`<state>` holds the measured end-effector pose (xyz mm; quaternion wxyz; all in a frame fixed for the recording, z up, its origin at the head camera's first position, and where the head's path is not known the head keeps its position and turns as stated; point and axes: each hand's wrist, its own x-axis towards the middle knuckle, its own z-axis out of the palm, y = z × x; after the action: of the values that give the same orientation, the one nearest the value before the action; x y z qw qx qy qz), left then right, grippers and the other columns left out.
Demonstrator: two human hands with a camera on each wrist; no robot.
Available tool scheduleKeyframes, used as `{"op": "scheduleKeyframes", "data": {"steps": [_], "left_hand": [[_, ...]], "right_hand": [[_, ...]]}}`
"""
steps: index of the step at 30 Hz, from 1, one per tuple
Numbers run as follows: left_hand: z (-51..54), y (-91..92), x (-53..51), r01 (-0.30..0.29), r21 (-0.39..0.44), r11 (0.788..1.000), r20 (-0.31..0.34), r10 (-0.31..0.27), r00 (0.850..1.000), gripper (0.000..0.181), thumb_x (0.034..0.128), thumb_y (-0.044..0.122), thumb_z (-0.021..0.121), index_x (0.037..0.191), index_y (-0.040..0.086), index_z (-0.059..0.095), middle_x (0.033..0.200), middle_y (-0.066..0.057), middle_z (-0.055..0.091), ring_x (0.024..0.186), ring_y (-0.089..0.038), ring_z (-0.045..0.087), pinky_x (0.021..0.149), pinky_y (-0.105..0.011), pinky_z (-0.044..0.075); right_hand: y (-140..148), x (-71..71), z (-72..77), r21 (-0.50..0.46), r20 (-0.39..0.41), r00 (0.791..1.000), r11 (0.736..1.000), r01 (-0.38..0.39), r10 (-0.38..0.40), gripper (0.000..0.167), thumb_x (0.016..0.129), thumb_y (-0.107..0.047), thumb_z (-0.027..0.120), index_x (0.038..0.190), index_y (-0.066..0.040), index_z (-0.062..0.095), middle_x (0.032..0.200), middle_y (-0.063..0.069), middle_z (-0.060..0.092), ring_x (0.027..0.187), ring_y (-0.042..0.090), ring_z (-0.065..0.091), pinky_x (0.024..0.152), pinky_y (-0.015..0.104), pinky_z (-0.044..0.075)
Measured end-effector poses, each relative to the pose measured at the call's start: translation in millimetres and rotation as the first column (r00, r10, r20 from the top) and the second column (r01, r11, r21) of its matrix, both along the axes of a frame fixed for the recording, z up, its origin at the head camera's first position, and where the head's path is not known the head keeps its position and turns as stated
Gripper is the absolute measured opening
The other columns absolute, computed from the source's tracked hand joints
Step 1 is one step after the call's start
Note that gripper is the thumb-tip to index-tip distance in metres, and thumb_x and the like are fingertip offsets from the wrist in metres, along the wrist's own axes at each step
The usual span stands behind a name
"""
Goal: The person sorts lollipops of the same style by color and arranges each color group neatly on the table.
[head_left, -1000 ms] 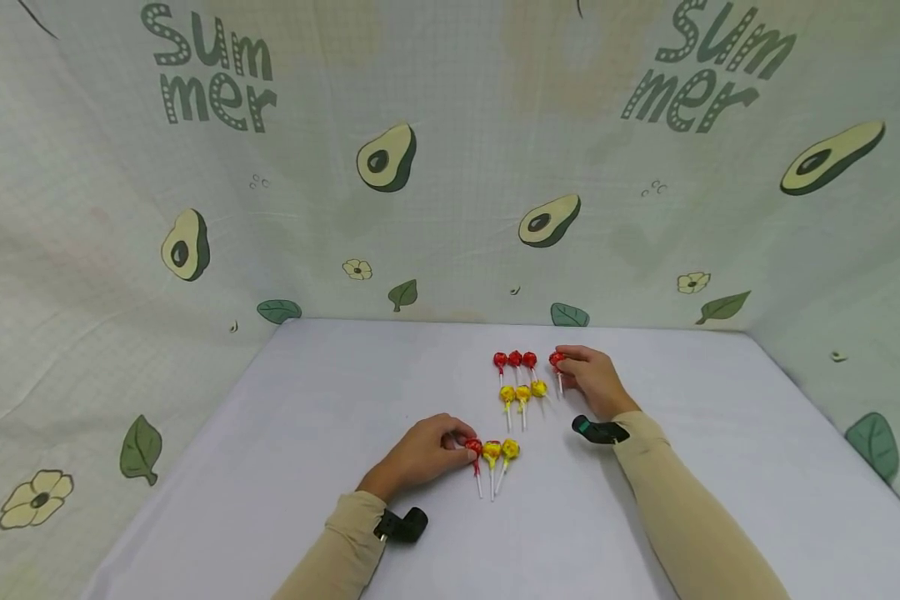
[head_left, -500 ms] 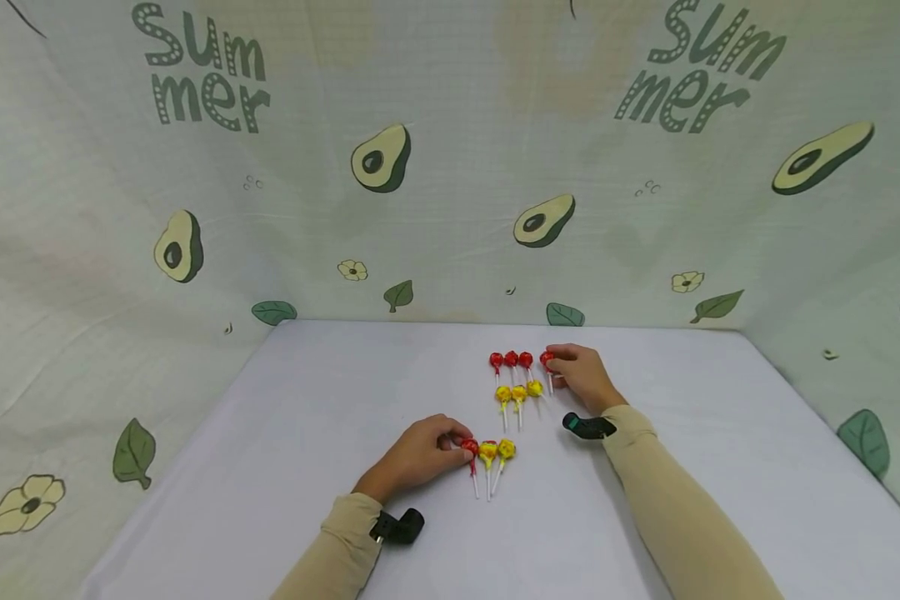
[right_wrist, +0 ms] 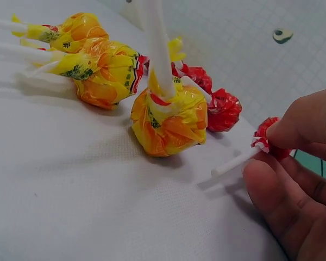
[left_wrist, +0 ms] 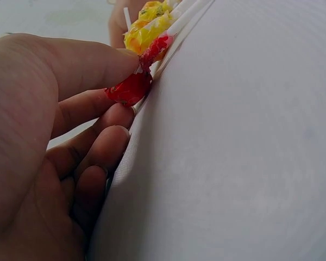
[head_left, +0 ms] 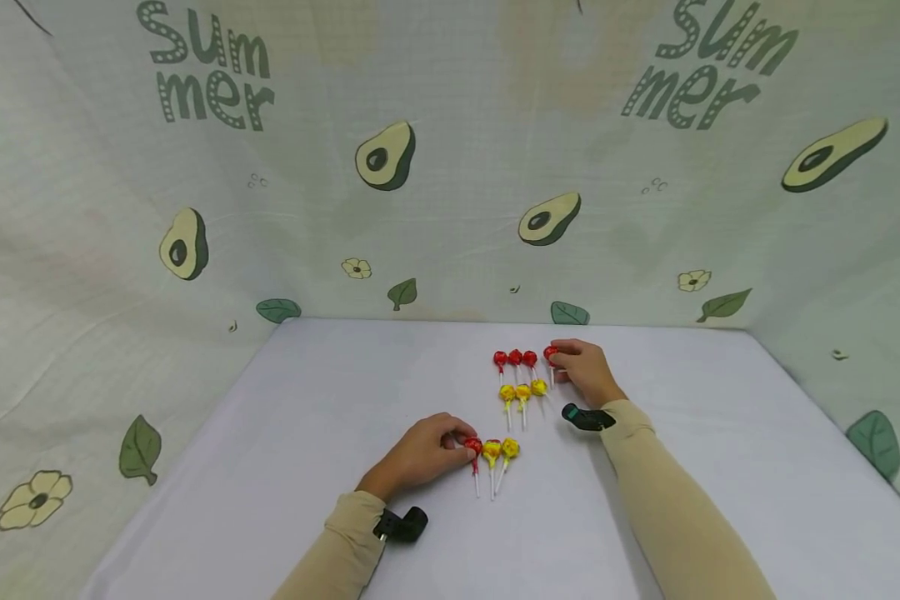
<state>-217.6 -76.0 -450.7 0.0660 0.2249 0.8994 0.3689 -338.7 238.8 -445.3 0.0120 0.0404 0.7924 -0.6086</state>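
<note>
My left hand [head_left: 425, 454] pinches a red lollipop [left_wrist: 131, 89] by its wrapped head between thumb and fingers, close to the cloth. Right beside it lie two yellow lollipops [head_left: 510, 449], sticks toward me. Farther back, my right hand [head_left: 587, 371] grips another red lollipop [right_wrist: 266, 138] by the head; its white stick points down and left in the right wrist view. Left of that hand is a row of three red lollipops [head_left: 515, 357]. In front of them sits a row of three yellow lollipops [head_left: 523, 392], the rightmost with its stick raised in the right wrist view.
A white cloth [head_left: 307, 433] covers the table. Behind it and at the sides hangs a pale curtain [head_left: 465, 167] printed with avocados and leaves. Black wrist cameras [head_left: 402, 525] are strapped to both forearms.
My right hand has shifted slightly left and back with its red lollipop, nearer the red row. The left hand has stayed in place on its red lollipop.
</note>
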Motion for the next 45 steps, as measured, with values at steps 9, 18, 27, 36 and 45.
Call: {"op": "scheduleKeyframes", "data": {"steps": [9, 18, 27, 36, 45], "left_hand": [[2.1, 0.2, 1.6, 0.002, 0.008, 1.000, 0.007, -0.002, 1.000, 0.023, 0.0923, 0.032, 0.072, 0.113, 0.023, 0.071, 0.094, 0.013, 0.059, 0.081, -0.009, 0.054, 0.069, -0.027, 0.046], [2.3, -0.2, 1.9, 0.008, 0.004, 1.000, -0.008, -0.008, 1.000, 0.022, 0.0921, 0.031, 0.072, 0.112, 0.022, 0.071, 0.093, 0.013, 0.058, 0.080, -0.008, 0.053, 0.069, -0.026, 0.045], [2.7, 0.7, 2.3, 0.020, 0.016, 1.000, -0.021, -0.020, 1.000, 0.023, 0.0920, 0.030, 0.073, 0.112, 0.020, 0.071, 0.093, 0.011, 0.059, 0.079, -0.008, 0.053, 0.068, -0.026, 0.045], [2.1, 0.5, 1.7, 0.010, 0.003, 1.000, -0.019, -0.010, 1.000, 0.021, 0.0921, 0.031, 0.073, 0.111, 0.022, 0.071, 0.093, 0.013, 0.059, 0.081, -0.008, 0.053, 0.070, -0.026, 0.046], [-0.1, 0.8, -0.3, 0.011, 0.005, 1.000, -0.014, -0.011, 1.000, 0.021, 0.0925, 0.032, 0.072, 0.112, 0.023, 0.071, 0.092, 0.014, 0.058, 0.081, -0.008, 0.054, 0.071, -0.026, 0.046]], "right_hand": [[-0.9, -1.9, 0.2, 0.060, 0.001, 1.000, 0.998, 0.003, -0.003, 0.040, 0.100, -0.016, 0.060, 0.138, -0.003, 0.057, 0.130, 0.018, 0.060, 0.086, 0.026, 0.061, 0.071, 0.023, 0.055], [-3.5, -2.6, -0.8, 0.158, 0.006, 1.000, 0.987, -0.031, 0.031, 0.038, 0.100, -0.021, 0.061, 0.135, -0.006, 0.060, 0.124, 0.016, 0.061, 0.082, 0.025, 0.059, 0.068, 0.025, 0.053], [-5.6, -5.0, -2.4, 0.180, -0.004, 1.000, 0.983, -0.030, 0.031, 0.037, 0.099, -0.020, 0.061, 0.134, -0.005, 0.060, 0.126, 0.016, 0.060, 0.093, 0.027, 0.057, 0.069, 0.026, 0.053], [-7.0, -2.6, -5.0, 0.209, -0.026, 0.999, 0.978, -0.029, 0.035, 0.038, 0.101, -0.021, 0.060, 0.136, -0.008, 0.060, 0.127, 0.014, 0.060, 0.096, 0.028, 0.057, 0.070, 0.025, 0.053], [-8.9, 1.6, -1.9, 0.217, -0.023, 1.000, 0.976, -0.009, 0.014, 0.038, 0.100, -0.019, 0.060, 0.136, -0.008, 0.060, 0.127, 0.015, 0.060, 0.092, 0.027, 0.057, 0.071, 0.026, 0.052]]}}
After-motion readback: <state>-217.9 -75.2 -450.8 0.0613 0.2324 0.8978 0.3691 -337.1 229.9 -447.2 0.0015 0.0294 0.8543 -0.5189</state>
